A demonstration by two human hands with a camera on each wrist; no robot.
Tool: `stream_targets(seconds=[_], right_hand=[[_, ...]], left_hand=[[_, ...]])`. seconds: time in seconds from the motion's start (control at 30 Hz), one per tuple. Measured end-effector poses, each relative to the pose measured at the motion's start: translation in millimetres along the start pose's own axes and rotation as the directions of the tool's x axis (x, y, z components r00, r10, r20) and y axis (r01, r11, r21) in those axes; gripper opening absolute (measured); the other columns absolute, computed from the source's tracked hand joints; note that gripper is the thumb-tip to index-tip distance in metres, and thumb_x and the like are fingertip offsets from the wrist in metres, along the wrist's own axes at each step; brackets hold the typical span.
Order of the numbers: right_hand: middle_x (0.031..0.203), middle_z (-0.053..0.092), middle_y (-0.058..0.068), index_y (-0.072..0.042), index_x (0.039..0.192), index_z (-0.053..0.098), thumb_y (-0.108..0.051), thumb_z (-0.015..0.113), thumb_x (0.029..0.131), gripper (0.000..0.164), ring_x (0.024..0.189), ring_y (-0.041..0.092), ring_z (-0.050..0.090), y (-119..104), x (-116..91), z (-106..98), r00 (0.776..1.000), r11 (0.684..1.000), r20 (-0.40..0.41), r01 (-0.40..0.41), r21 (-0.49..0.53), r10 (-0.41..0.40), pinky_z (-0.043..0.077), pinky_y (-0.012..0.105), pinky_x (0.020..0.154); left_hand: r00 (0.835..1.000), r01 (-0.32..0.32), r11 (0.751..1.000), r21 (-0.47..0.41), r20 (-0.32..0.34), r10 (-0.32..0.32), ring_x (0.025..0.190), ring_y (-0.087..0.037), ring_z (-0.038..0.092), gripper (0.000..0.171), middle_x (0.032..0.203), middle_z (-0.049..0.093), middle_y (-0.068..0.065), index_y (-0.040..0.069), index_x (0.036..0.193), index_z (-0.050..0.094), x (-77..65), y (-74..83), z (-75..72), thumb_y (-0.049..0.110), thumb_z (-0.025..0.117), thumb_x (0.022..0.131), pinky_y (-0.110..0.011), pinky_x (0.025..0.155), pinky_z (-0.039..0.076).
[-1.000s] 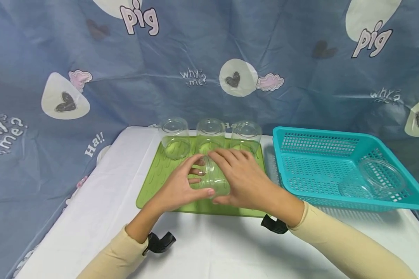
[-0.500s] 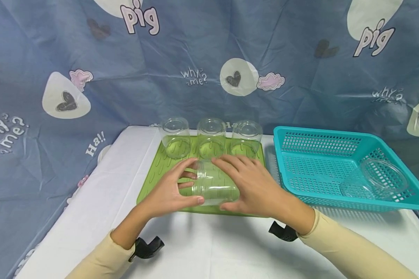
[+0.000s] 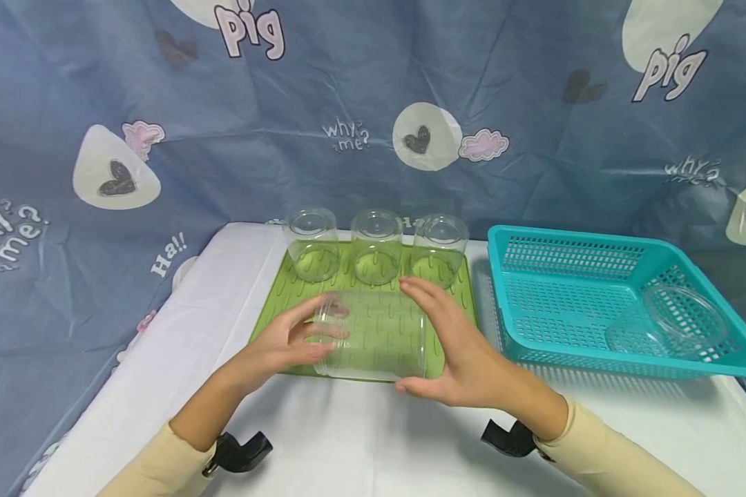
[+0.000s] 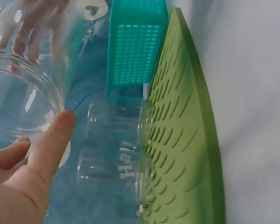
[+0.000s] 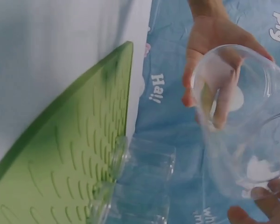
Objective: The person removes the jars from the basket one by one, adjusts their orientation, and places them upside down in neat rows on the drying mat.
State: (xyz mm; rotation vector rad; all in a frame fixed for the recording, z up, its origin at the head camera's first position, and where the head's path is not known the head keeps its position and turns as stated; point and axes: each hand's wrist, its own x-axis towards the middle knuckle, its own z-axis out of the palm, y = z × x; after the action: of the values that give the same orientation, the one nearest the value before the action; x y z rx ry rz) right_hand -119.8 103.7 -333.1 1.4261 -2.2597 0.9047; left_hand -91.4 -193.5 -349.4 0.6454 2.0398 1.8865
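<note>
A clear jar [image 3: 373, 335] lies sideways in the air over the green ridged mat [image 3: 270, 321], its ringed mouth to the left and its base to the right. My left hand [image 3: 286, 342] holds the mouth end, thumb in front and fingers showing through the clear wall. Around the base end, my right hand [image 3: 466, 352] spans the jar, fingers at the top and thumb below. The left wrist view shows the jar's ringed neck [image 4: 25, 63] close by the left thumb. In the right wrist view, the left hand [image 5: 210, 42] appears behind the jar.
Three clear jars stand mouth down along the mat's back edge: left [image 3: 313, 245], middle [image 3: 376, 247] and right [image 3: 439, 250]. A turquoise basket [image 3: 562, 231] to the right contains a clear jar [image 3: 684, 319]. Behind hangs a blue printed curtain [image 3: 236, 159]; a white cloth [image 3: 354, 435] covers the table.
The jar has turned to lie broadside and come closer to the person. My left hand has moved left and down with its mouth end; my right hand has shifted right and down.
</note>
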Motion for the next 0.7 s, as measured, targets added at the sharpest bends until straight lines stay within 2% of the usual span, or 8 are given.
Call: stream_targets(seconds=[0.1, 0.27, 0.37, 0.5, 0.7], right_hand=[[0.161, 0.025, 0.017, 0.001, 0.154, 0.020, -0.045, 0.087, 0.069, 0.118, 0.148, 0.032, 0.029, -0.5, -3.4, 3.7, 0.998, 0.998, -0.003, 0.058, 0.024, -0.058, 0.035, 0.056, 0.118], [0.160, 0.025, 0.018, 0.004, 0.152, 0.021, -0.044, 0.088, 0.068, 0.118, 0.148, 0.031, 0.029, -0.9, -4.0, 5.9, 0.995, 0.995, -0.007, 0.096, 0.040, -0.095, 0.036, 0.052, 0.119], [0.157, 0.030, 0.017, 0.002, 0.151, 0.024, -0.045, 0.089, 0.067, 0.116, 0.146, 0.030, 0.033, -0.8, -3.8, 6.5, 0.996, 0.995, -0.008, 0.094, 0.035, -0.094, 0.039, 0.049, 0.118], [0.155, 0.034, 0.017, 0.001, 0.151, 0.027, -0.045, 0.090, 0.065, 0.115, 0.143, 0.029, 0.037, 0.3, -3.3, 6.9, 0.995, 0.994, -0.011, 0.097, 0.042, -0.097, 0.043, 0.049, 0.115], [0.155, 0.034, 0.016, 0.001, 0.150, 0.028, -0.046, 0.089, 0.066, 0.114, 0.143, 0.029, 0.038, 2.3, -2.9, 5.7, 0.995, 0.994, -0.008, 0.096, 0.049, -0.096, 0.045, 0.051, 0.112]], left_hand=[[0.998, -0.017, 0.995, -0.102, 0.061, 0.023, 0.126, -0.016, 0.060, 0.076, 0.154, 0.034, -0.024, 0.002, 0.158, 0.016, -4.9, -3.0, -3.5, 0.022, 0.059, 0.098, -0.029, 0.104, 0.053], [0.991, -0.025, 0.985, -0.169, 0.124, 0.046, 0.127, -0.018, 0.060, 0.075, 0.153, 0.039, -0.010, 0.000, 0.158, 0.012, -8.9, -3.9, -5.8, 0.026, 0.053, 0.101, -0.031, 0.108, 0.051], [0.989, -0.002, 0.986, -0.169, 0.145, 0.027, 0.128, -0.020, 0.059, 0.075, 0.151, 0.040, -0.017, 0.001, 0.158, 0.012, -10.1, -4.1, -7.3, 0.026, 0.053, 0.101, -0.033, 0.109, 0.050], [0.986, 0.031, 0.988, -0.150, 0.169, -0.005, 0.131, -0.019, 0.057, 0.074, 0.153, 0.030, -0.030, 0.002, 0.158, 0.010, -11.0, -3.4, -9.7, 0.023, 0.052, 0.102, -0.032, 0.110, 0.049], [0.985, 0.037, 0.993, -0.111, 0.170, -0.017, 0.132, -0.020, 0.055, 0.073, 0.153, 0.024, -0.035, 0.002, 0.159, 0.009, -10.6, -1.6, -9.1, 0.019, 0.051, 0.102, -0.028, 0.111, 0.047]])
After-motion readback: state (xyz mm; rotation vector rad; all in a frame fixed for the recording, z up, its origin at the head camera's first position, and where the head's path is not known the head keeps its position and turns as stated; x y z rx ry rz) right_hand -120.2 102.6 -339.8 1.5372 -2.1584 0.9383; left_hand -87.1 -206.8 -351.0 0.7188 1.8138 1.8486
